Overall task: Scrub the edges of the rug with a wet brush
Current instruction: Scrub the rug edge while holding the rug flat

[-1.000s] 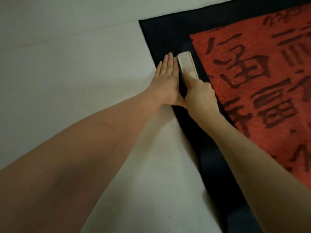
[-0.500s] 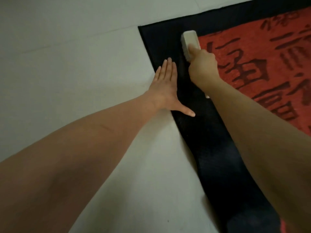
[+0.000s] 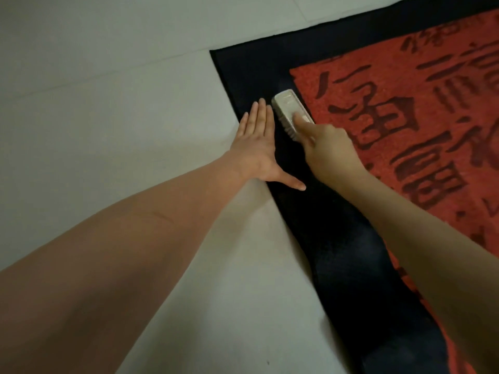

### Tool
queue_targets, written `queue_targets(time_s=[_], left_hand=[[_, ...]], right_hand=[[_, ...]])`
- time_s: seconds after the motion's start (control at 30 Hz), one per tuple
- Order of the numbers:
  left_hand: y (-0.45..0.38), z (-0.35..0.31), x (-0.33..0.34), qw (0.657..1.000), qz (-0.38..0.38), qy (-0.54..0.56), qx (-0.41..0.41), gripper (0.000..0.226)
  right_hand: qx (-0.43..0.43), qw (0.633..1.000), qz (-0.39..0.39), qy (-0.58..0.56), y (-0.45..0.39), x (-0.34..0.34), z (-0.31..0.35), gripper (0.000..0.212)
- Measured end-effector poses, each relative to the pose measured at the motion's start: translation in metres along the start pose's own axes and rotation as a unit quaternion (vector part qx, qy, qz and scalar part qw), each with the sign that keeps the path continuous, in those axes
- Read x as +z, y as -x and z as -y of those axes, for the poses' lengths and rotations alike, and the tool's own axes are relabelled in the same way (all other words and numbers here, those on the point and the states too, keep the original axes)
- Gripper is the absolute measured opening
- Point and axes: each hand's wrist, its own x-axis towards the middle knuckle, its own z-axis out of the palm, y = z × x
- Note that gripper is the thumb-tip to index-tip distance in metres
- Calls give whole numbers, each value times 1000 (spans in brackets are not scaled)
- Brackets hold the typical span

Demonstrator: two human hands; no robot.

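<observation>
Black border cloth of the rug (image 3: 351, 265) is seen running from the corner at about 11 o'clock of the frame's centre down toward 5 o'clock, framing a red field printed with dark characters. A pale brush (image 3: 290, 110) is laid bristles-down on this black border, just inside the red field's edge, at roughly 1 o'clock from the centre. It is gripped from its near end by the right hand (image 3: 328, 147), whose fingers are curled round the body while the forefinger is stretched along the brush's back. At 9 o'clock of the brush, just beside it, the left hand (image 3: 256, 143) is pressed flat, fingers straight and together, thumb spread toward 4 o'clock onto the border; nothing is held by it. The hand straddles the rug's outer edge. A white tiled floor (image 3: 108, 117) lies at 9 o'clock of the rug.
</observation>
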Motion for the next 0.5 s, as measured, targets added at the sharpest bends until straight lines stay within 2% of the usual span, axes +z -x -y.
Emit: queue_targets(time_s=[0.07,0.17,0.3,0.43,0.5], left_hand=[[0,0,-2,1000,-2,0,-2,167],[1,0,-1,1000,-11,9,2,166],[0,2,6,999,-29,14,13,157],[3,-2,-1,1000,-18,20,4,168],[4,-3,2,1000,-24,10,9,165]], right_hand=[[22,998,3,63,-26,-4,4,48],[83,995,-20,58,-35,-4,20,45],[21,999,-2,36,29,21,32,51],[101,994,3,41,-49,-10,31,46],[91,995,-16,34,-38,2,38,43]])
